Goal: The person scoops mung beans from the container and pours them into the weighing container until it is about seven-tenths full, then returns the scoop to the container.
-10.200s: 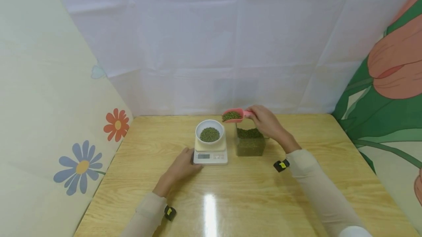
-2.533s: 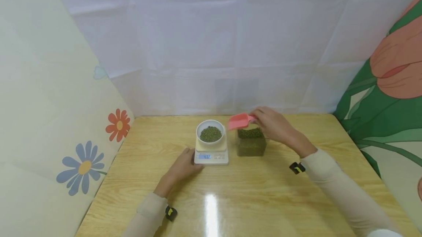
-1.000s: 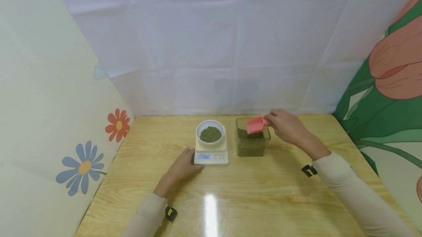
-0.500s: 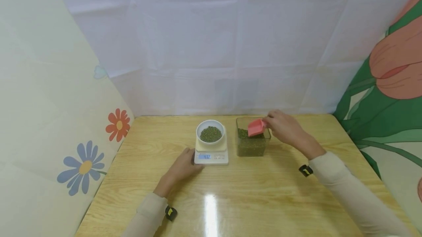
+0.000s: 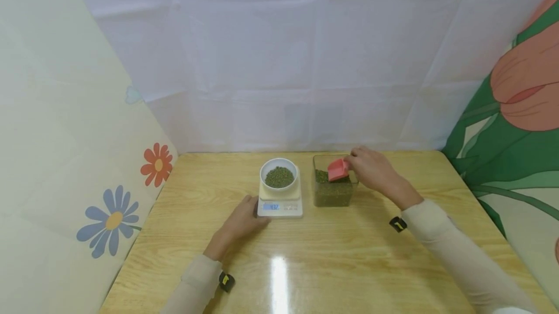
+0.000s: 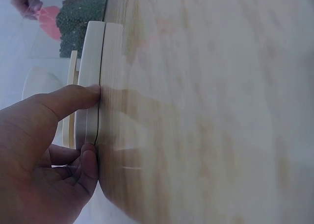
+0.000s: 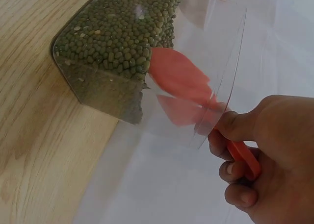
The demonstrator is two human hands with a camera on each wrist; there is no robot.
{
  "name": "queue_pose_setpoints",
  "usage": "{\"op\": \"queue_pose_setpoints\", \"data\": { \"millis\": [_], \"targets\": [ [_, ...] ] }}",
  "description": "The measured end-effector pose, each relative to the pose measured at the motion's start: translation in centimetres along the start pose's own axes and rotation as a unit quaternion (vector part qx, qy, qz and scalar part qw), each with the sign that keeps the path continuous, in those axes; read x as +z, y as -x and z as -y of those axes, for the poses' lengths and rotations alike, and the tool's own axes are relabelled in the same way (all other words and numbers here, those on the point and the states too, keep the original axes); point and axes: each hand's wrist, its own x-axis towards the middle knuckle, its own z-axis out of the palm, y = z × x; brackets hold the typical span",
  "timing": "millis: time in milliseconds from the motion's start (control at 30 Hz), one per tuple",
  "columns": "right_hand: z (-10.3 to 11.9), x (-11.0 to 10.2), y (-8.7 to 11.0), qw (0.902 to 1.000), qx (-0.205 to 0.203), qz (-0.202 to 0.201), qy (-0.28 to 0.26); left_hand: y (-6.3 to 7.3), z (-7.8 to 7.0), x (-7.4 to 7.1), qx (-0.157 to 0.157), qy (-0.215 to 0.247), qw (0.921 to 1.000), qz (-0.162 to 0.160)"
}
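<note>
My right hand (image 5: 371, 168) grips the handle of a pink scoop (image 5: 338, 170). In the right wrist view the scoop's tip meets the mung beans (image 7: 115, 33) inside a clear plastic box (image 7: 230, 62). My left hand (image 5: 241, 218) holds the front left corner of a white kitchen scale (image 5: 279, 211). The left wrist view shows its thumb (image 6: 81, 95) on the front edge and fingers curled at the side. On the scale's platform stands a white bowl (image 5: 278, 161) with mung beans heaped in it. The scale's display is lit and appears to read 432.
The wooden table (image 5: 319, 256) runs back to a white sheet (image 5: 244, 86) hung behind it. Flower-patterned panels flank both sides. The bean box stands just right of the scale, with a narrow gap between them.
The scoop, full of beans at first, was emptied beside the bowl and moved right and down into the box. The scale's display has lit up. My left hand has kept its place.
</note>
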Motion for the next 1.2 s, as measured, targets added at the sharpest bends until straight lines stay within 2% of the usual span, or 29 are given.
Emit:
{"op": "queue_pose_setpoints", "data": {
  "millis": [467,700,1200],
  "targets": [
    [0.5,0.5,-0.6,0.9999,-0.005,0.009,0.013,-0.1,0.0,0.1,-0.004,-0.004,1.0,-0.003],
    [0.5,1.5,-0.8,0.9997,-0.018,-0.004,0.014,-0.1,0.0,0.1,-0.003,0.0,1.0,-0.004],
    [1.2,1.7,-1.3,0.9999,-0.012,0.001,0.005,0.1,0.0,-0.1,0.003,0.007,1.0,0.0]
  ]
}}
